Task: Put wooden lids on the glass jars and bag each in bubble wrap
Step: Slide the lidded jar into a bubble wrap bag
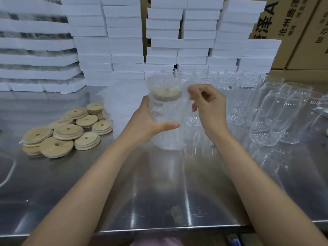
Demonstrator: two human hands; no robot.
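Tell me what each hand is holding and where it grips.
The left hand grips the lidded jar, inside a bubble wrap bag, around its middle. The right hand pinches the bag's open top edge.

Lidded jar — inside bubble-wrap bag

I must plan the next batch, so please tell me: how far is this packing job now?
Done: one jar has its wooden lid on and sits inside a bubble wrap bag. In hand: the left hand holds it while the right hand pinches the bag's top edge. Left: many bare glass jars on the right have no lids, and a pile of loose lids waits on the left.
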